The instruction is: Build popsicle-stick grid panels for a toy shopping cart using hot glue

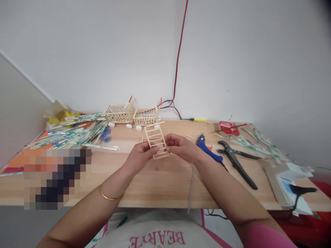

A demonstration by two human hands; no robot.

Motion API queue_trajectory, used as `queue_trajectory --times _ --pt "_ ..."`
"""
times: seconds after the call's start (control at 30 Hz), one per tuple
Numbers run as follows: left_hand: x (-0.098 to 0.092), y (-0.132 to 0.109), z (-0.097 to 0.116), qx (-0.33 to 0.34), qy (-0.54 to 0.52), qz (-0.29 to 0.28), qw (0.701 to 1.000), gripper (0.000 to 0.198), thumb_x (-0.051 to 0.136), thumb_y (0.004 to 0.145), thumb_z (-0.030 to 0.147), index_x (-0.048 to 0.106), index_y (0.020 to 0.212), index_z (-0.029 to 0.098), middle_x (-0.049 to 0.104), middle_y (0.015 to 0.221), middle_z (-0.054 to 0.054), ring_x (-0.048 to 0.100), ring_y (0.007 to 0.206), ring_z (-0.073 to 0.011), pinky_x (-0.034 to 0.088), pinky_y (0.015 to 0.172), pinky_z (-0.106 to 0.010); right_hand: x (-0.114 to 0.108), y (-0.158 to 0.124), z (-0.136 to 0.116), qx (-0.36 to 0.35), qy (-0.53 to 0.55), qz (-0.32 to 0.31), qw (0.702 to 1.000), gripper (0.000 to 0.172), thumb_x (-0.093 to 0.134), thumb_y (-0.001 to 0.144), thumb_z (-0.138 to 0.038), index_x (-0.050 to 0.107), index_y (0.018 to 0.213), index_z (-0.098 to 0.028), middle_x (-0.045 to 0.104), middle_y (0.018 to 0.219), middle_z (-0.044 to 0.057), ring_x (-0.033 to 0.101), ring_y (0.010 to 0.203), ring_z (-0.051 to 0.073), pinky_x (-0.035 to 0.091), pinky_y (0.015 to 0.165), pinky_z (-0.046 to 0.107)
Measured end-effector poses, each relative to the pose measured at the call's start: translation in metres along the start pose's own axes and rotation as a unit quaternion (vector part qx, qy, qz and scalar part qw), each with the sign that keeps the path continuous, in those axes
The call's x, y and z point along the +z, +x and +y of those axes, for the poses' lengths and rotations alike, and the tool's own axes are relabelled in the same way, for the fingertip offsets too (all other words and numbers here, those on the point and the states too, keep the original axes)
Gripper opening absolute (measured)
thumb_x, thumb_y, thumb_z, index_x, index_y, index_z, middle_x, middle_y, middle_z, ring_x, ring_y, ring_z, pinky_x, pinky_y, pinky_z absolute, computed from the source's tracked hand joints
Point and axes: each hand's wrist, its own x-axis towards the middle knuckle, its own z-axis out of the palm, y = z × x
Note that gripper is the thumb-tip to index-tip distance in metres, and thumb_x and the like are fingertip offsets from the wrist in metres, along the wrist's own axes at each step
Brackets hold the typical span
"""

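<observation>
Between my two hands is a small ladder-like frame (157, 140) made of thin wooden sticks, tilted above the wooden table (165, 186). My left hand (142, 155) pinches its lower left side, the thumb lying over the sticks. On the other side, my right hand (182, 147) has thumb and fingers closed at the frame's right edge. Behind it stand two little stick-built carts, a left cart (119, 113) and a right cart (146, 116), both on white wheels. Part of another stick piece shows behind my left fingers.
Wrapped chopsticks (77, 132) lie heaped at left beside blue discs (106, 135). To the right are a blue glue gun (209, 150), black-handled cutters (236, 162), a red packet (229, 128) and torn wrappers (258, 144). A red and black cable (178, 62) hangs down the wall.
</observation>
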Motion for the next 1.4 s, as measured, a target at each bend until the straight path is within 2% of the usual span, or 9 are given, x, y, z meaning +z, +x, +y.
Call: queue_trajectory --times 0.1,0.3,0.53,0.73,0.83,0.97,1.03,1.17,1.4 --pt "-0.0024 -0.0006 0.0005 0.004 0.001 -0.021 1.0 0.025 0.072 0.068 0.034 0.07 0.084 0.016 0.07 0.079 -0.002 0.057 0.064 -0.0128 0.042 0.062 -0.024 -0.0015 -0.0005 -0.0007 -0.007 0.003 -0.028 1.0 0.026 0.07 0.072 -0.024 0.057 0.093 -0.017 0.06 0.085 0.001 0.055 0.077 0.011 0.043 0.072 0.025" --pt "-0.006 -0.0001 0.0009 0.007 0.042 -0.036 0.998 0.028 0.071 0.07 0.035 0.071 0.089 0.015 0.071 0.079 -0.003 0.059 0.068 -0.0154 0.042 0.064 -0.026 -0.0027 -0.0002 0.0024 -0.021 0.01 -0.045 0.999 0.027 0.071 0.072 -0.021 0.058 0.094 -0.017 0.058 0.084 0.0 0.054 0.077 0.01 0.042 0.072 0.024" --pt "-0.0064 0.0007 0.0011 0.014 0.057 -0.034 0.998 0.021 0.07 0.071 0.032 0.071 0.082 0.015 0.067 0.07 0.0 0.051 0.059 -0.0107 0.037 0.058 -0.022 -0.0024 0.0012 0.0056 -0.02 0.027 -0.053 0.998 0.025 0.07 0.072 -0.02 0.058 0.094 -0.017 0.058 0.085 0.0 0.054 0.078 0.01 0.042 0.071 0.022" --pt "-0.007 0.0008 -0.0006 -0.001 0.036 -0.048 0.998 0.024 0.07 0.071 0.032 0.072 0.089 0.015 0.069 0.076 -0.002 0.054 0.063 -0.0111 0.038 0.06 -0.022 -0.0025 0.0018 0.0073 -0.01 0.06 -0.055 0.997 0.026 0.072 0.071 -0.019 0.059 0.094 -0.017 0.06 0.087 0.001 0.056 0.08 0.01 0.043 0.074 0.023" --pt "-0.0071 0.0007 -0.0014 -0.014 0.006 -0.059 0.998 0.024 0.071 0.072 0.032 0.071 0.089 0.015 0.069 0.077 -0.002 0.055 0.063 -0.0109 0.039 0.061 -0.022 -0.0017 0.0023 0.0073 0.003 0.083 -0.051 0.995 0.028 0.073 0.069 -0.019 0.059 0.093 -0.017 0.061 0.085 0.001 0.057 0.081 0.011 0.044 0.077 0.025" --pt "-0.0055 0.0002 -0.0011 -0.058 -0.094 -0.108 0.988 0.025 0.073 0.069 0.03 0.071 0.088 0.014 0.071 0.086 -0.006 0.062 0.078 -0.0157 0.045 0.076 -0.028 -0.0005 0.0031 0.0082 0.014 0.094 -0.054 0.994 0.029 0.073 0.069 -0.02 0.058 0.094 -0.017 0.061 0.085 0.001 0.058 0.08 0.012 0.044 0.078 0.028" --pt "-0.0042 -0.0003 -0.0006 -0.087 -0.127 -0.115 0.981 0.027 0.077 0.065 0.026 0.071 0.088 0.013 0.071 0.089 -0.007 0.063 0.082 -0.0172 0.046 0.08 -0.03 0.0002 0.0032 0.0084 0.016 0.092 -0.058 0.994 0.03 0.072 0.069 -0.02 0.058 0.095 -0.016 0.062 0.084 0.001 0.058 0.078 0.012 0.044 0.076 0.027" --pt "-0.0018 -0.0006 -0.001 -0.111 -0.15 -0.098 0.977 0.026 0.079 0.062 0.021 0.072 0.085 0.012 0.071 0.085 -0.006 0.064 0.077 -0.0155 0.047 0.077 -0.028 0.0021 0.0028 0.008 0.017 0.088 -0.056 0.994 0.031 0.071 0.069 -0.018 0.057 0.096 -0.017 0.062 0.082 0.0 0.058 0.074 0.011 0.044 0.072 0.025" --pt "0.0002 0.0005 -0.0019 -0.124 -0.196 -0.118 0.966 0.029 0.078 0.062 0.016 0.071 0.09 0.012 0.072 0.085 -0.006 0.064 0.077 -0.0149 0.047 0.076 -0.028 0.0049 0.0016 0.0083 0.013 0.077 -0.066 0.995 0.028 0.069 0.071 -0.018 0.055 0.095 -0.018 0.061 0.085 0.001 0.058 0.076 0.012 0.045 0.074 0.027"
